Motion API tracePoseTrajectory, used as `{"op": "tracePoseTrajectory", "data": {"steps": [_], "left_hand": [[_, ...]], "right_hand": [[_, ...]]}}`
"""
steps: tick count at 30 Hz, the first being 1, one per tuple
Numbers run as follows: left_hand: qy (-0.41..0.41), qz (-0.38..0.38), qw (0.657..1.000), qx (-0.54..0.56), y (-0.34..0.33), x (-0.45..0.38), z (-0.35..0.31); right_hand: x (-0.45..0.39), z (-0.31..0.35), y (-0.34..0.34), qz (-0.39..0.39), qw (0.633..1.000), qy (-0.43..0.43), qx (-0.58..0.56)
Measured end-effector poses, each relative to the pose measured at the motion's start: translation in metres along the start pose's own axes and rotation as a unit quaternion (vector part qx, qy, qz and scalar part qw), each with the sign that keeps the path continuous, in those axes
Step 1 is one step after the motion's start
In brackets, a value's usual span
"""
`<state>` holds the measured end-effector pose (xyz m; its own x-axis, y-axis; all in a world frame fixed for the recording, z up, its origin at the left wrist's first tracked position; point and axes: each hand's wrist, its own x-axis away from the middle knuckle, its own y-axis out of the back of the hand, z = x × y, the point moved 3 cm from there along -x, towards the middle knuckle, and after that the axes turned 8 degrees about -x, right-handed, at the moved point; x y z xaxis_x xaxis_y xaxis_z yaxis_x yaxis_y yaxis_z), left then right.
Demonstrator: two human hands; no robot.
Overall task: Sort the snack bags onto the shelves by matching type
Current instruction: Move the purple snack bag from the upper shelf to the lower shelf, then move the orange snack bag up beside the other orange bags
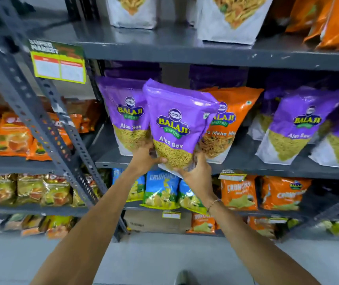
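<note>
A purple Aloo Sev bag (pixel 176 122) is held upright in front of the middle shelf (pixel 246 167). My left hand (pixel 145 159) grips its lower left corner and my right hand (pixel 197 175) cups its bottom right. Behind it on the left stands another purple Aloo Sev bag (pixel 123 112). Partly hidden behind it on the right is an orange Mitha Mix bag (pixel 234 120). More purple Aloo Sev bags (pixel 296 124) stand further right on the same shelf.
White mixture bags (pixel 226 19) and orange bags (pixel 337 21) fill the top shelf. Blue Crunchex bags (pixel 161 188) and orange Crunchex bags (pixel 238 192) sit below. A slanted grey metal upright (pixel 41 120) and a neighbouring rack of orange packs (pixel 12 136) are at the left.
</note>
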<state>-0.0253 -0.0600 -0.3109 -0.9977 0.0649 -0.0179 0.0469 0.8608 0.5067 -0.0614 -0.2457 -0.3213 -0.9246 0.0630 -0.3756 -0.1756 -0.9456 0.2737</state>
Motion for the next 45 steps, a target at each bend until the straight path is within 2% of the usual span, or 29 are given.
{"op": "tracePoseTrajectory", "data": {"steps": [3,7,15,18,22,27,31,34,36,39,42,45], "left_hand": [[-0.025,0.014,0.999,-0.020,-0.009,-0.018,0.010],[-0.024,0.029,0.999,0.012,-0.018,-0.030,0.010],[-0.018,0.043,0.999,0.018,-0.019,-0.048,0.024],[-0.017,0.046,0.998,-0.028,-0.020,-0.057,0.031],[0.017,0.024,0.990,-0.140,-0.028,-0.058,0.036],[0.039,0.022,0.985,-0.166,-0.036,-0.034,0.023],[0.039,-0.023,0.975,-0.216,-0.030,-0.018,0.012],[0.038,0.005,0.990,-0.132,-0.037,-0.005,-0.005],[-0.001,0.042,0.997,-0.066,-0.054,0.004,-0.025],[-0.088,0.084,0.991,-0.062,-0.087,0.013,-0.063],[-0.115,0.123,0.985,-0.033,-0.120,0.012,-0.092],[-0.092,0.108,0.990,-0.024,-0.147,-0.007,-0.101]], "right_hand": [[-0.001,-0.023,-0.011,-0.033,0.999,-0.028,0.010],[-0.003,-0.036,-0.023,-0.083,0.994,-0.062,0.042],[-0.017,-0.033,-0.040,-0.097,0.994,-0.027,0.035],[-0.025,-0.035,-0.042,-0.086,0.995,-0.015,0.036],[-0.025,-0.036,-0.043,-0.075,0.996,-0.001,0.057],[-0.023,-0.032,-0.042,-0.050,0.996,0.003,0.079],[-0.018,-0.026,-0.029,-0.010,0.998,-0.001,0.059],[-0.009,-0.024,-0.005,0.003,0.998,0.001,0.062],[-0.008,-0.026,0.019,-0.026,0.996,0.000,0.087],[-0.016,-0.030,0.062,-0.090,0.992,-0.009,0.086],[-0.037,-0.042,0.101,-0.135,0.988,-0.054,0.045],[-0.066,-0.068,0.124,-0.106,0.988,-0.113,0.012]]}}
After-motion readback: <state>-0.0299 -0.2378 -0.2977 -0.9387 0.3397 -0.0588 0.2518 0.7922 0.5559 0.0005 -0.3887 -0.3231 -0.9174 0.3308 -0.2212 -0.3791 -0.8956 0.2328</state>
